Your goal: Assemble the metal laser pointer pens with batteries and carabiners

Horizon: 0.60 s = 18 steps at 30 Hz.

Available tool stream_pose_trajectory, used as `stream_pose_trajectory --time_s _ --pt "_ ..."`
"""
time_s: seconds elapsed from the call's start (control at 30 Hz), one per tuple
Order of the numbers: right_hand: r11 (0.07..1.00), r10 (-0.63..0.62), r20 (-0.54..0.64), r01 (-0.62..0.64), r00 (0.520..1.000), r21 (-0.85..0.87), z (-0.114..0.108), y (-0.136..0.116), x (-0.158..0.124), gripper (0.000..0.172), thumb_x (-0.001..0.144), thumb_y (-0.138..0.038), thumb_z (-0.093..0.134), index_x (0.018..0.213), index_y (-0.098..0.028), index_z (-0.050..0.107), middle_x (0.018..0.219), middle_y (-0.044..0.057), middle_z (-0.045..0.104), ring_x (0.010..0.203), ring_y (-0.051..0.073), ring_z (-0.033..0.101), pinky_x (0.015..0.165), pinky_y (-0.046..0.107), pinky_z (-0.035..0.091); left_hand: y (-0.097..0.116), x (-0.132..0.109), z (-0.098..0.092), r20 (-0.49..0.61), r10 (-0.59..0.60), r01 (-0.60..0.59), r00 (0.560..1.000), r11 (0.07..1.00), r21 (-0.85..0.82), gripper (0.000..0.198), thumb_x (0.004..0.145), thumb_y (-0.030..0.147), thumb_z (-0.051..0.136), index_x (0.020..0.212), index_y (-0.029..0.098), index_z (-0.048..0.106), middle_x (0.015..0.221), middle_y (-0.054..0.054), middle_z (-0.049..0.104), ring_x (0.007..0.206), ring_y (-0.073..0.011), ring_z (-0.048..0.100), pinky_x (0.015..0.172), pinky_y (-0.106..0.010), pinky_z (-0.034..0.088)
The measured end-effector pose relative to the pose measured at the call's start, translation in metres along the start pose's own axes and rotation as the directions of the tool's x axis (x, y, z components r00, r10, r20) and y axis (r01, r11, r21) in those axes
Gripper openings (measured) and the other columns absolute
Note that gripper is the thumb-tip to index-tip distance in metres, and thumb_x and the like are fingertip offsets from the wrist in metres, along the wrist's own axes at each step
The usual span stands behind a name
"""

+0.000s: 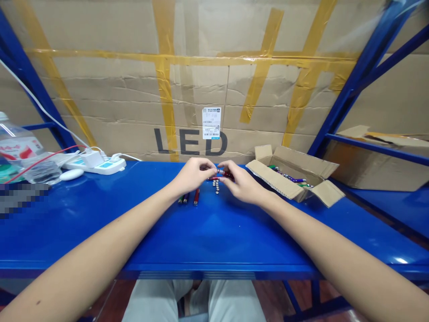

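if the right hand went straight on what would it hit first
The right hand would probably meet the small red tube at its fingertips, then the left hand; depth is unclear.

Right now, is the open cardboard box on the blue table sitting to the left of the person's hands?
The side is wrong: the open cardboard box stands on the blue table to the right of the left hand and the right hand, not to their left, as the head view shows.

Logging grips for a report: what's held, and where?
Small red tube, pinched near its silver end by fingers of the left hand and right hand.
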State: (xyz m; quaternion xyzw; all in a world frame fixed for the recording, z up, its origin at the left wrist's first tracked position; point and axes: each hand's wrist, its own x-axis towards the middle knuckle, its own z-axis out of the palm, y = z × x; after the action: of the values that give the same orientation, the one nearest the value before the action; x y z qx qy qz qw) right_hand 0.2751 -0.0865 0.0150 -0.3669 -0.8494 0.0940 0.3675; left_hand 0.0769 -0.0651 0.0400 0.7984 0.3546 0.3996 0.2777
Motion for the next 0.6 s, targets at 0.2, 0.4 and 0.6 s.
stream_pose_trajectory --time_s 0.2,0.4,0.6 --pt "0.993 -0.099 -0.150 0.089 0.984 -0.072 0.000 0.004 -0.001 0.012 0.084 -0.007 0.049 0.086 -0.019 0.051 0.087 0.006 0.058 0.078 0.018 0.054 0.070 0.031 0.042 0.007 -0.005 0.002 0.017 0.003 -0.002 1.000 0.999 -0.041 0.011 0.081 0.023 0.066 0.079 0.013 0.071 0.070 -0.003 0.069 0.065 -0.0122 0.059 0.060 -0.024 0.045" --pt "0.995 -0.103 -0.116 0.104 0.988 0.005 -0.007 -0.002 0.001 0.010 0.091 -0.016 0.051 0.083 -0.018 0.057 0.080 0.005 0.061 0.075 0.017 0.055 0.070 0.030 0.042 0.013 -0.009 0.002 0.025 0.045 -0.045 0.999 0.999 -0.012 0.015 0.083 0.026 0.062 0.079 0.012 0.066 0.053 0.006 0.048 0.050 -0.0076 0.040 0.049 -0.022 0.030" --pt "0.999 -0.047 -0.044 0.048 0.998 0.012 -0.007 -0.008 0.001 0.003 0.088 -0.021 0.057 0.088 -0.018 0.056 0.082 0.003 0.059 0.076 0.017 0.053 0.070 0.031 0.040 0.012 -0.009 0.000 0.059 0.101 -0.105 0.993 0.993 0.056 0.014 0.083 0.024 0.060 0.081 0.012 0.068 0.053 0.006 0.044 0.052 -0.0080 0.037 0.052 -0.023 0.029"
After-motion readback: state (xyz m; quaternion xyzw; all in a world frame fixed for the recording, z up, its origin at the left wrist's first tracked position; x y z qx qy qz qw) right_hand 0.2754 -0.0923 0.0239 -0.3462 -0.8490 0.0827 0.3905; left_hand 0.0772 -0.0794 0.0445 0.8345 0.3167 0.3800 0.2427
